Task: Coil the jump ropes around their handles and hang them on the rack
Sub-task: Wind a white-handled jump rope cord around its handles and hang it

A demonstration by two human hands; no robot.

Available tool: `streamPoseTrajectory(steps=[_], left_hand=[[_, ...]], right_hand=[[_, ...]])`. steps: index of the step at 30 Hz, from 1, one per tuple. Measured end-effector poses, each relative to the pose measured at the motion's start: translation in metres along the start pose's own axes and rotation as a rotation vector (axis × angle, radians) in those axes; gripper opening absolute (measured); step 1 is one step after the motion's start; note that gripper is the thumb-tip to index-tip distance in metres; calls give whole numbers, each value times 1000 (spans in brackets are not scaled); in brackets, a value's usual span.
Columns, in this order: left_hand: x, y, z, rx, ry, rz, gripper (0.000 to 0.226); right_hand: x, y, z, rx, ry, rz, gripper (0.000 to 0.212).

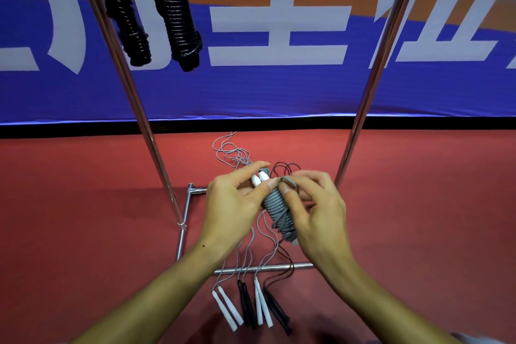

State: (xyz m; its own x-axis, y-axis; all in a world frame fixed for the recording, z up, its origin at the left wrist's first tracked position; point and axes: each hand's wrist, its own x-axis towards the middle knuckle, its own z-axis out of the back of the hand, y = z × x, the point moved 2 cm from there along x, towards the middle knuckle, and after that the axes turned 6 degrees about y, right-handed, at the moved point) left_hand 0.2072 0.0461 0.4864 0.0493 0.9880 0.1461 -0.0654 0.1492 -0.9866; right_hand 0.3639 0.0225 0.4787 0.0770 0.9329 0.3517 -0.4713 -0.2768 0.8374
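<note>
A grey jump rope (277,211) is wound tightly round its two white handles, whose tips stick out at the top. My left hand (234,204) grips the upper end of this bundle. My right hand (318,209) pinches a small grey loop of the cord at the top of the coil. Two black coiled ropes (178,17) hang from the top bar of the metal rack (377,78) at the upper left.
Several uncoiled ropes lie on the red floor below my hands: white handles (227,310), black handles (247,304), another white pair (264,306) and a black pair (277,313). Their loose cords cross the rack's base bar (268,268). A blue banner stands behind.
</note>
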Motion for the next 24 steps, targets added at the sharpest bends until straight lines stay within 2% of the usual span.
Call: streamPoseTrajectory(steps=[4,6,13,17,24], left_hand=[[1,1,2,-40,55,58,32],[1,1,1,-72,104,97,28],[0,1,2,-39,192,115,38],[-2,1,0,-85,139,122,40],[-4,3,-7,-60,111,120,43]], right_hand=[[-5,0,-8,143,4,11,20],[-5,2,-8,141,-22,13,26],[-1,0,-2,189,-71,4,31],[-1,0,-2,17,-108,180,18],[0,-6,-7,-158,-88,316,33]])
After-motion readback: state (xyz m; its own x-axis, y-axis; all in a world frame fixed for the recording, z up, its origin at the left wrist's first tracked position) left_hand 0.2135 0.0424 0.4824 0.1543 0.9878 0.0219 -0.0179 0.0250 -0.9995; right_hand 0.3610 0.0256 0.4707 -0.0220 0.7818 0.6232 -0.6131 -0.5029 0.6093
